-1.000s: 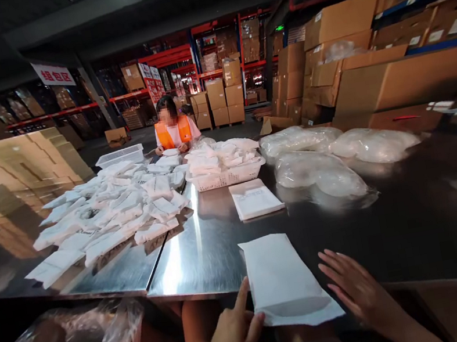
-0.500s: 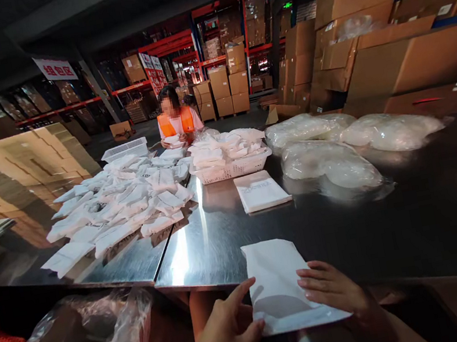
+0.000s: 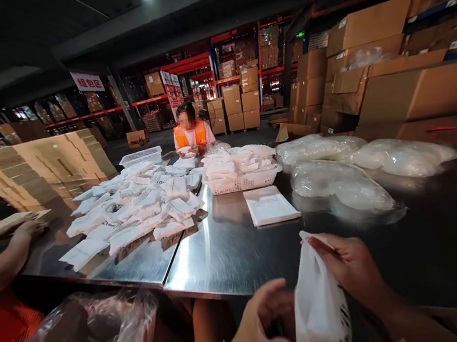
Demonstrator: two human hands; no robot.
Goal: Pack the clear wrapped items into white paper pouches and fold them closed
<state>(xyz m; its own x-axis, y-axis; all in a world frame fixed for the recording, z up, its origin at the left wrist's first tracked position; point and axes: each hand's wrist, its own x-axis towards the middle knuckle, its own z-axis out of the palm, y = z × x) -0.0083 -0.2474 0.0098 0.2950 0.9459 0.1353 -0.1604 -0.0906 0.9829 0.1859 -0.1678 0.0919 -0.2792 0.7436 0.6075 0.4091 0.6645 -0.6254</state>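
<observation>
A white pouch [image 3: 321,308] with dark printing near its lower end hangs upright over the table's near edge. My right hand [image 3: 354,267] is closed on its top corner. My left hand [image 3: 262,324] is beside the pouch on the left, with fingers curved and thumb apart; its fingertips are partly blurred, and it holds nothing that I can see. Farther up the metal table lies a flat stack of white pouches [image 3: 272,205]. Behind that stack, a white plastic basket [image 3: 243,182] is heaped with filled white pouches.
A big pile of white pouches [image 3: 133,211] covers the left table. Clear plastic bags [image 3: 341,183] lie on the right. Beneath the left edge is a plastic-lined box [image 3: 119,331]. A co-worker's arm [image 3: 23,236] reaches in from the left; a person in an orange vest [image 3: 191,135] is across the table.
The pouch was lying flat between both hands; now my right hand has lifted it upright by its top. My left hand has come off it. The view has shifted slightly.
</observation>
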